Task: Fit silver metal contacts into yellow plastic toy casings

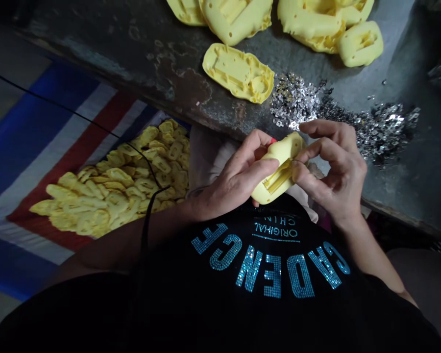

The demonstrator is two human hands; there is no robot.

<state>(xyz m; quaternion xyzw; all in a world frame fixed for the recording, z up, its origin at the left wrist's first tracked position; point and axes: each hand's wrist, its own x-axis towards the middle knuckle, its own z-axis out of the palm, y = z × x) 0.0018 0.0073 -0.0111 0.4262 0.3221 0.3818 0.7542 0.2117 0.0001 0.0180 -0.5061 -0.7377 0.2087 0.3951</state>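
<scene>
My left hand (pixel 238 179) is wrapped around a yellow plastic shell (pixel 262 193), with its thumb lying across the upper face. The shell is tilted and shows a long recessed slot with ribs inside. At the slot's right end, the thumb and index finger of my right hand (pixel 332 169) are pinched together against the shell. A thin dark edge shows between those fingertips, too small to name. Just beyond the hands, a heap of small silver metal clips (pixel 296 100) lies on the worktable (pixel 139 54).
Another yellow shell (pixel 238 73) lies inside-up by the clips. More yellow shells (pixel 238 19) are stacked at the table's far side, with a second stack (pixel 316 22) to the right. A darker metal heap (pixel 385 127) spreads rightward. Several yellow shells (pixel 132 181) fill a striped sheet (pixel 69 157) below left.
</scene>
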